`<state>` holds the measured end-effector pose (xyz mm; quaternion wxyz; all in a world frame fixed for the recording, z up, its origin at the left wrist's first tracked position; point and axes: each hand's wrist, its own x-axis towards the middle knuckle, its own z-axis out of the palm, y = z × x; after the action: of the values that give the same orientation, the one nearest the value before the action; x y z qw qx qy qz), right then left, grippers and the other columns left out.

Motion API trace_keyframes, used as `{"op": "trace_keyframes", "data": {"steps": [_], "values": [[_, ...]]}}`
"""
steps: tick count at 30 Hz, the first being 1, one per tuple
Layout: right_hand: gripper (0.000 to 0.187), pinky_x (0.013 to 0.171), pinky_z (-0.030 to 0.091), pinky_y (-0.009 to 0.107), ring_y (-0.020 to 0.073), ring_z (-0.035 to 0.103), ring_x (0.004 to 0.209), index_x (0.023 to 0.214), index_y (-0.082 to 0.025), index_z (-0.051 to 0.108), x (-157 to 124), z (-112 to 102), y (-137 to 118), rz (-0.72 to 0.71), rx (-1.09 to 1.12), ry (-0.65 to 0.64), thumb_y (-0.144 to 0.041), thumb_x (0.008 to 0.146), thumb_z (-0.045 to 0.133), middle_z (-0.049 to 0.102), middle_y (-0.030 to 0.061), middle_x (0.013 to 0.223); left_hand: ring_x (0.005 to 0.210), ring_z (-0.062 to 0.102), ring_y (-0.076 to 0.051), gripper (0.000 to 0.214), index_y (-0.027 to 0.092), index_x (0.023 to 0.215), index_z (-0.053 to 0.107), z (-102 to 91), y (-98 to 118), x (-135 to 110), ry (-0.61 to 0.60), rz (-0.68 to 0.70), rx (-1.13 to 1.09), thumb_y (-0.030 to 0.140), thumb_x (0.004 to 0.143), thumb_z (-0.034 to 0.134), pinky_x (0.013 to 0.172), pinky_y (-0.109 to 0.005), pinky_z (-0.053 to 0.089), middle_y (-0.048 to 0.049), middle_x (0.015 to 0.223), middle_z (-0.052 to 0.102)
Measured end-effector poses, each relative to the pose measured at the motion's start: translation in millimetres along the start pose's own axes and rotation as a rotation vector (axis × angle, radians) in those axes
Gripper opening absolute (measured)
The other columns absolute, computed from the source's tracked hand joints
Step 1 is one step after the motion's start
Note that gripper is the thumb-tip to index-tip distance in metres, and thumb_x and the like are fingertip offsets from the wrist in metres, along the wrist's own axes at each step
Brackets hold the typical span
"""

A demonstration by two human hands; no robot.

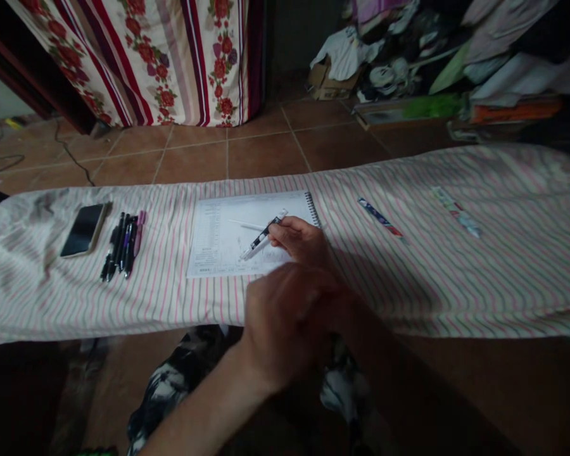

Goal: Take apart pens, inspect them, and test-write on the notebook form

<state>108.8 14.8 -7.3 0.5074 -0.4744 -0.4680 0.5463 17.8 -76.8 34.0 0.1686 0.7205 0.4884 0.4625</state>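
My right hand is closed around a black-and-white pen, held tilted over a spiral-bound notebook. The pen's lower end points down and left at the page, which bears faint print and a table-like column; whether it touches the paper I cannot tell. A thin pale line or stick lies across the page just beyond the pen. My left hand is nearer to me, in front of my right wrist, dark and blurred. Its fingers are hidden, so what they do does not show.
A striped cloth covers the long table. To the left lie a phone and several pens. Two patterned strips, a dark one and a pale one, lie right. Beyond are a floral curtain and a cardboard box.
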Motion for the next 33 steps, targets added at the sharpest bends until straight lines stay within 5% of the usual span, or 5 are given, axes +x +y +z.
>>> {"op": "trace_keyframes", "data": {"steps": [5, 9, 14, 27, 33], "values": [[0.022, 0.058, 0.048, 0.023, 0.0117, 0.061, 0.057, 0.069, -0.018, 0.061, 0, -3, 3, -0.017, 0.016, -0.014, -0.039, 0.067, 0.067, 0.066, -0.0002, 0.064, 0.073, 0.059, -0.015, 0.013, 0.020, 0.072, 0.058, -10.6, -58, 11, 0.160, 0.035, 0.162, 0.026, 0.083, 0.058, 0.069, -0.030, 0.047, -0.0014, 0.072, 0.064], [0.021, 0.060, 0.049, 0.023, 0.0116, 0.062, 0.058, 0.072, -0.018, 0.062, 1, -6, 3, -0.024, 0.008, -0.038, -0.038, 0.069, 0.067, 0.068, 0.0003, 0.066, 0.077, 0.057, -0.018, 0.012, 0.020, 0.077, 0.057, -15.6, -83, 12, 0.121, -0.023, 0.288, 0.028, 0.085, 0.054, 0.072, -0.033, 0.046, -0.0030, 0.075, 0.063], [0.018, 0.060, 0.049, 0.024, 0.0120, 0.063, 0.058, 0.072, -0.019, 0.063, 0, -4, 2, -0.033, 0.001, -0.043, -0.037, 0.069, 0.066, 0.068, -0.0007, 0.064, 0.090, 0.059, -0.022, 0.015, 0.022, 0.094, 0.056, -7.8, -85, 9, -0.033, -0.096, 0.356, 0.030, 0.083, 0.056, 0.078, -0.035, 0.047, -0.0056, 0.091, 0.063], [0.012, 0.064, 0.050, 0.025, 0.0115, 0.062, 0.061, 0.071, -0.019, 0.065, -1, -6, 8, 0.011, 0.118, -0.149, -0.027, 0.064, 0.069, 0.066, -0.0030, 0.061, 0.077, 0.063, -0.018, 0.018, 0.020, 0.098, 0.055, 2.1, -81, 12, -0.096, -0.329, 0.108, 0.030, 0.088, 0.043, 0.070, -0.029, 0.044, -0.0023, 0.084, 0.067], [0.019, 0.059, 0.050, 0.025, 0.0103, 0.060, 0.055, 0.076, -0.018, 0.067, 2, -9, 7, 0.003, 0.134, -0.019, -0.033, 0.065, 0.070, 0.066, -0.0016, 0.061, 0.075, 0.064, -0.019, 0.025, 0.020, 0.103, 0.056, -1.4, -83, 12, -0.098, -0.359, 0.150, 0.033, 0.088, 0.041, 0.068, -0.029, 0.045, -0.0027, 0.081, 0.068]]}}
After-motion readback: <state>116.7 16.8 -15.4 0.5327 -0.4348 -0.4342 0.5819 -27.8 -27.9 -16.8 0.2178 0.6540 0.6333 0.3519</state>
